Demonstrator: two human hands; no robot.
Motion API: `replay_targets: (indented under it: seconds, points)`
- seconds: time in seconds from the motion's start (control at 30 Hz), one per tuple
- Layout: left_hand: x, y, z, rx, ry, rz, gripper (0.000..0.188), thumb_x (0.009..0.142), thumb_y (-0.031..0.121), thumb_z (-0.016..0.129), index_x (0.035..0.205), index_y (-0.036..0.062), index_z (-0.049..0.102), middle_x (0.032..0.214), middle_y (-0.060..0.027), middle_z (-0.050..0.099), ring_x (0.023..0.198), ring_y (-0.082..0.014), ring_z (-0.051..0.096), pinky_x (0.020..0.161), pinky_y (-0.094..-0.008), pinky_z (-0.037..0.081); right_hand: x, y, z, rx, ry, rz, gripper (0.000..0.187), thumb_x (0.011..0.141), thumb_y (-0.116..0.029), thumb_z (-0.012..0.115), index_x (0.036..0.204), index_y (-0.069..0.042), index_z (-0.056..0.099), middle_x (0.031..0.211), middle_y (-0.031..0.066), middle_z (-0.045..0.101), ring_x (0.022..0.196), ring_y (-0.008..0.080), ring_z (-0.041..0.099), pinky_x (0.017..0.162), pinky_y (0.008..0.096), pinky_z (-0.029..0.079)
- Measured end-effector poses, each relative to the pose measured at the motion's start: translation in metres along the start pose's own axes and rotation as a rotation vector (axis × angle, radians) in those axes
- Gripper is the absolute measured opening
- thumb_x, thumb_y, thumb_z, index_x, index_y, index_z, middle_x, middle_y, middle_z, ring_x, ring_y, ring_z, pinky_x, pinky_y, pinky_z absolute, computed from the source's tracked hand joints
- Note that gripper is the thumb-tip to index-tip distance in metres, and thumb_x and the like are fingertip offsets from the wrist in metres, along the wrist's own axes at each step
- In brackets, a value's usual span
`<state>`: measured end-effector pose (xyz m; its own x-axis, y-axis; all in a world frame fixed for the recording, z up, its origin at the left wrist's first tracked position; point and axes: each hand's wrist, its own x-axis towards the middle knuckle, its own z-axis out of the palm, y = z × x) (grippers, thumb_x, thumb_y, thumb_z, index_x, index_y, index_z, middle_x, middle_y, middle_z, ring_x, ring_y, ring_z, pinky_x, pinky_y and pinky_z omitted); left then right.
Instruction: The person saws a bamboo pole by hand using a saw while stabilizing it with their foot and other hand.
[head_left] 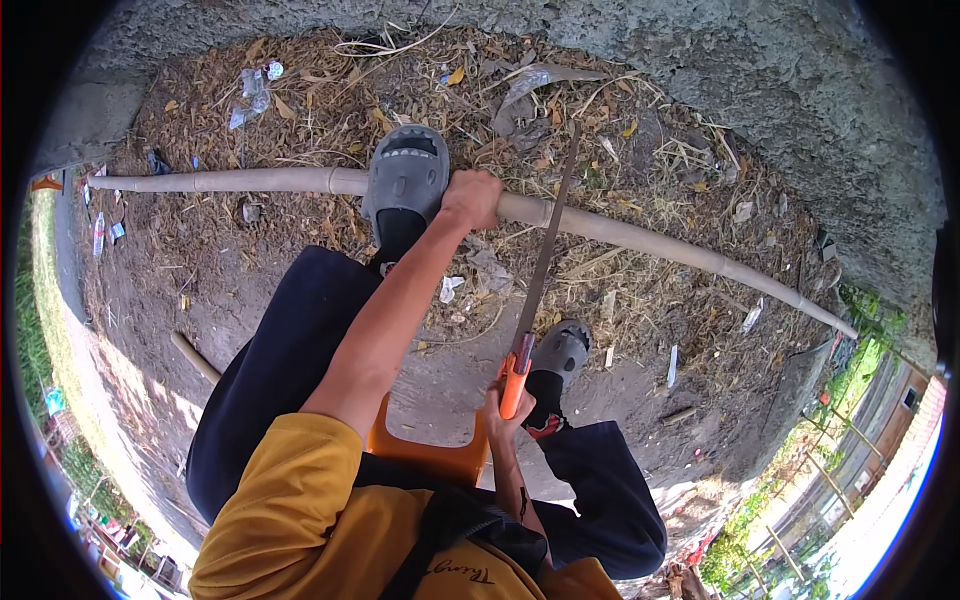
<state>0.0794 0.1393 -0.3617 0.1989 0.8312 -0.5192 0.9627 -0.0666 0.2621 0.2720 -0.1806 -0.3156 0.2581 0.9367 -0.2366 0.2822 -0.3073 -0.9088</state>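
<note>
A long bamboo pole (640,238) lies crosswise in front of me, running from far left to far right. My left hand (472,198) is closed around it near its middle, just right of my left foot in a grey clog (408,170), which rests on the pole. A handsaw with an orange handle (515,388) is in my right hand (503,420), the fingers wrapped round the grip. Its long narrow blade (546,255) points away from me and crosses the pole a little right of my left hand. Whether the teeth have cut into the bamboo cannot be made out.
My right foot, in a grey clog (563,350), stands near the saw handle. Beneath me is an orange plastic seat (430,458). Dry leaves, straw and plastic scraps (252,98) litter the dirt. A rough concrete wall (800,110) borders the far and right sides. A short stick (195,357) lies left.
</note>
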Motion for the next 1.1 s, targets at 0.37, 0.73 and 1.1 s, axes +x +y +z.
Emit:
replay_targets:
  seconds: [0.37,0.73,1.1]
  points:
    - [0.0,0.003,-0.005,0.001,-0.009,0.012,0.036,0.068,0.027,0.083,0.099,0.0114,0.078,0.104,-0.0135,0.075,0.098,-0.0309,0.073,0.089,-0.0414,0.057,0.005,0.007,0.0,-0.006,0.01,0.006,0.011,0.078,0.0,0.068,0.072,0.0,0.058,0.06,-0.0007,0.053,0.055,0.0053,0.05,0.055,0.0256,0.046]
    - [0.001,0.0,0.002,0.002,0.009,0.007,0.034,0.068,0.027,0.083,0.097,0.0101,0.079,0.101,-0.0139,0.076,0.096,-0.0309,0.074,0.088,-0.0408,0.058,0.003,0.01,0.003,0.035,0.031,0.008,0.009,0.075,0.002,0.065,0.072,0.001,0.057,0.059,0.0,0.05,0.056,0.0058,0.049,0.057,0.026,0.047]
    - [0.005,-0.004,0.009,0.005,0.024,0.018,0.034,0.066,0.025,0.082,0.098,0.0125,0.077,0.1,-0.0141,0.075,0.095,-0.0326,0.073,0.086,-0.0437,0.058,0.003,0.003,0.006,0.014,0.025,0.003,0.012,0.075,0.002,0.067,0.071,0.0,0.056,0.06,0.0,0.052,0.056,0.0057,0.049,0.056,0.0262,0.046]
